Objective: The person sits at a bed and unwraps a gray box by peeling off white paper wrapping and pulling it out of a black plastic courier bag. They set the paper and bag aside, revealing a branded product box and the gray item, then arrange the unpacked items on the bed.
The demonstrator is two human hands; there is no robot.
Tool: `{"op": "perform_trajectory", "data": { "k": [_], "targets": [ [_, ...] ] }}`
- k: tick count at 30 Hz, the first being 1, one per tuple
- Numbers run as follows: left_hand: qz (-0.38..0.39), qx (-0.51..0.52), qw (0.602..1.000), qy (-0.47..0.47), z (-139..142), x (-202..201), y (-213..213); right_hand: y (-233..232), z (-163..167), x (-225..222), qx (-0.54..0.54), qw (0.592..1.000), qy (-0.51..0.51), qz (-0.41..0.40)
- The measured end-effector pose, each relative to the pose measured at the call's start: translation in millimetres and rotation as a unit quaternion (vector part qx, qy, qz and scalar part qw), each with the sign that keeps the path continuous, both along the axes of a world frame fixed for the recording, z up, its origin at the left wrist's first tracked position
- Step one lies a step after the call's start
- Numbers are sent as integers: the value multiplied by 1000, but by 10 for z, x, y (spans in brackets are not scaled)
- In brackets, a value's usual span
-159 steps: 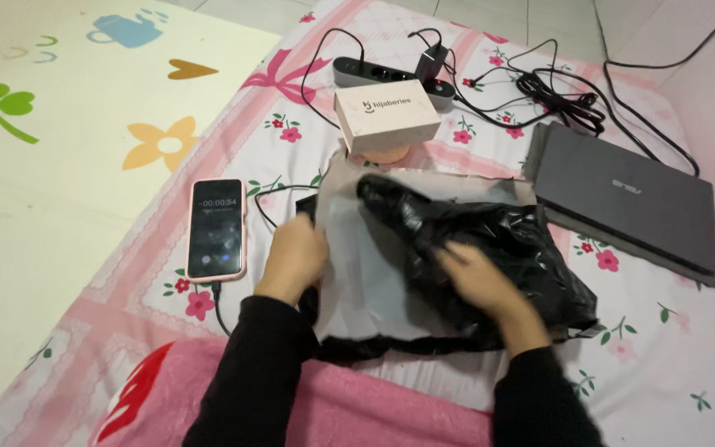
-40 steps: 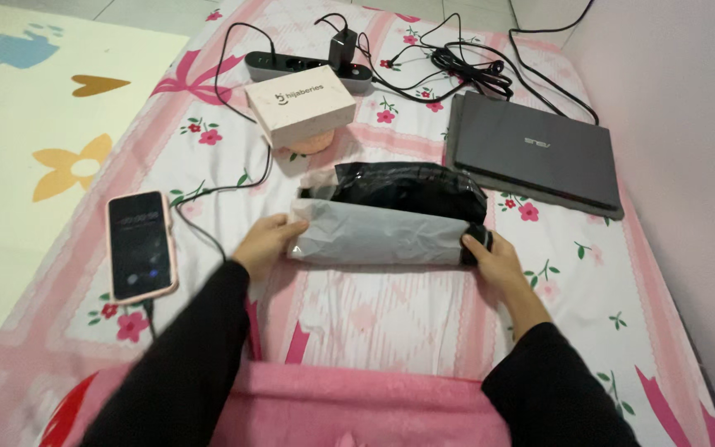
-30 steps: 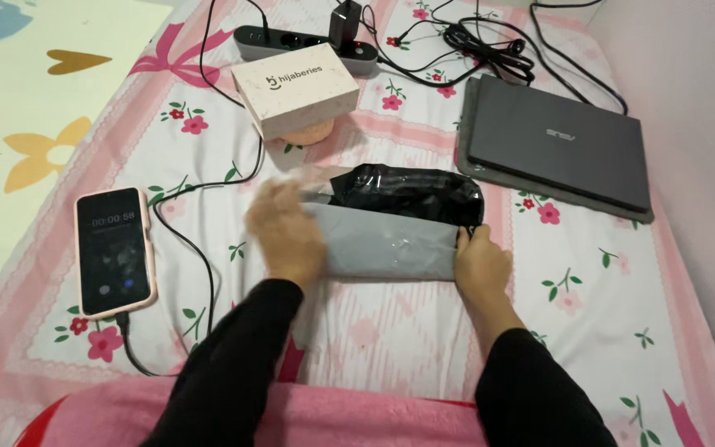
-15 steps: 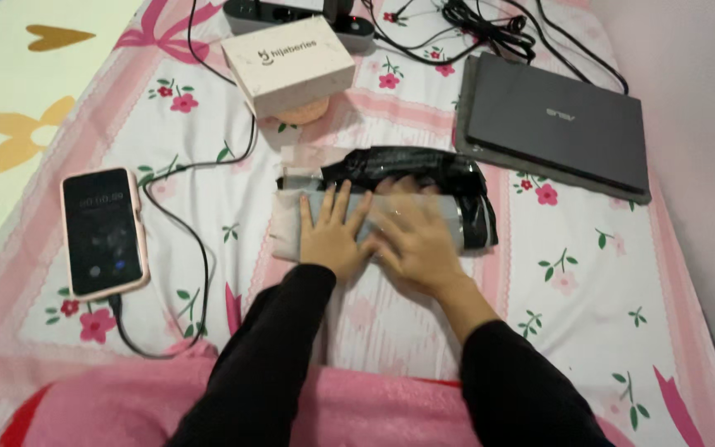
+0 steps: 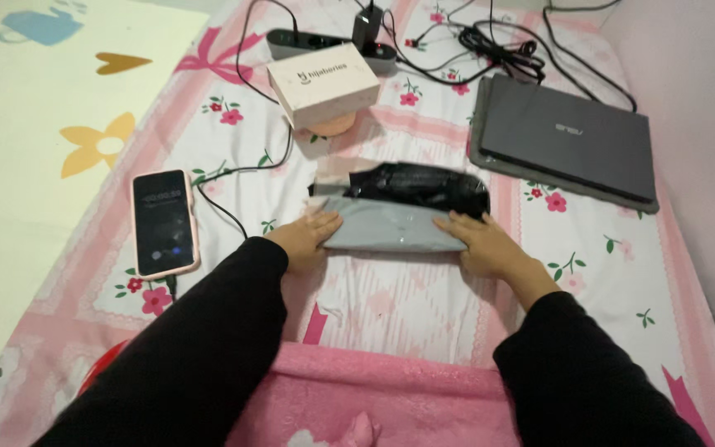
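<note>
At centre frame, the folded grey plastic mailer bag (image 5: 391,225) lay on the floral pink bedsheet (image 5: 391,298), a crumpled black plastic bag (image 5: 411,184) tucked behind. Left hand (image 5: 306,237) and right hand (image 5: 482,242) pressed flat on its ends; even pressure would keep the fold crisp. Contents couldn't be seen.

2 bare hands, left hand (image 5: 306,238) and right hand (image 5: 483,244), wear long black sleeves (image 5: 208,331).
</note>
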State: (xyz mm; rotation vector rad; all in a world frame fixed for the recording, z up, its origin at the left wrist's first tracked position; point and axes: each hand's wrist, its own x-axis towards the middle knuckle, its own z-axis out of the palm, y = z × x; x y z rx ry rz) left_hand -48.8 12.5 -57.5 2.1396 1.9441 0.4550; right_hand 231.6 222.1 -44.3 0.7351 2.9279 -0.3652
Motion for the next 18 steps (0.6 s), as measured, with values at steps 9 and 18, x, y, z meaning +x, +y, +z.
{"op": "perform_trajectory", "data": {
  "k": [9,18],
  "targets": [
    [151,-109,960,-210,630,-421,291,440,476,-21,-376,888,62,-258],
    [117,176,977,23,-153,620,872,534,-61,-274,36,962,141,-232]
  ]
}}
